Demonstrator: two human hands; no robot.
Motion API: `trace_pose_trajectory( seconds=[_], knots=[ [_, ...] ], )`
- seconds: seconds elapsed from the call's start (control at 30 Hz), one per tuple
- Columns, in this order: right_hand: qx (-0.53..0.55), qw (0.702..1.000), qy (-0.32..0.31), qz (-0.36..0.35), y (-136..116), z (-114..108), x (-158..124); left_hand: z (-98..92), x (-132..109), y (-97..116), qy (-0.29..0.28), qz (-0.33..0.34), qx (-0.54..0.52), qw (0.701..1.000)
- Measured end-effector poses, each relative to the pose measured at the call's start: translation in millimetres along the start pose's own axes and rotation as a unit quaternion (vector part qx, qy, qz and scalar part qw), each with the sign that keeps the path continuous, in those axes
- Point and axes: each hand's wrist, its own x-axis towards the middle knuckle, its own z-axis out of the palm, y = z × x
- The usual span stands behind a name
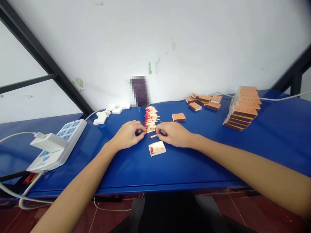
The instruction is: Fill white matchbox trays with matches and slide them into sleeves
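Observation:
A long pile of red-tipped matches [151,118] lies on the blue table in front of the wall. At its near left corner is my left hand [131,134], thumb and index finger closed together at the pile's edge; what they pinch is too small to make out. My right hand [173,133] pinches the pale end of a single match [152,136], its red head pointing left. Just below the hands, a small white tray [163,152] holds several matches, heads to the left. An orange matchbox cover [178,117] lies beyond my right hand.
Stacked matchboxes [243,108] stand at the right, with loose orange boxes [205,100] near the wall. White trays [101,117] lie at the back left. A white power strip [59,144] with a plugged-in adapter and cables occupies the left side of the blue table [194,168].

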Motion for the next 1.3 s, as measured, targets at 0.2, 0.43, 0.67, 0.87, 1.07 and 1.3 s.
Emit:
trace_pose_trajectory(
  seconds=[0.2,0.43,0.67,0.87,1.07,1.3],
  knots=[
    [0.003,1.000,-0.005,-0.008,-1,-1,0,-1.2,0,3,-0.005,-0.002,-0.005,1.000],
    [0.003,1.000,-0.008,-0.027,0,-1,-1,-0.9,1,3,-0.026,0.004,0.016,1.000],
    [0.014,0.999,-0.010,-0.032,0,0,0,0.3,2,8,-0.032,-0.002,0.024,0.999],
    [0.013,1.000,-0.013,-0.025,0,0,0,3.1,3,11,-0.037,-0.004,0.003,0.999],
    [0.018,1.000,-0.012,-0.022,-1,-1,0,6.0,2,13,-0.050,0.005,-0.006,0.999],
    [0.020,1.000,-0.015,-0.011,0,0,-1,0.7,0,4,0.001,-0.021,0.037,0.999]
  ],
)
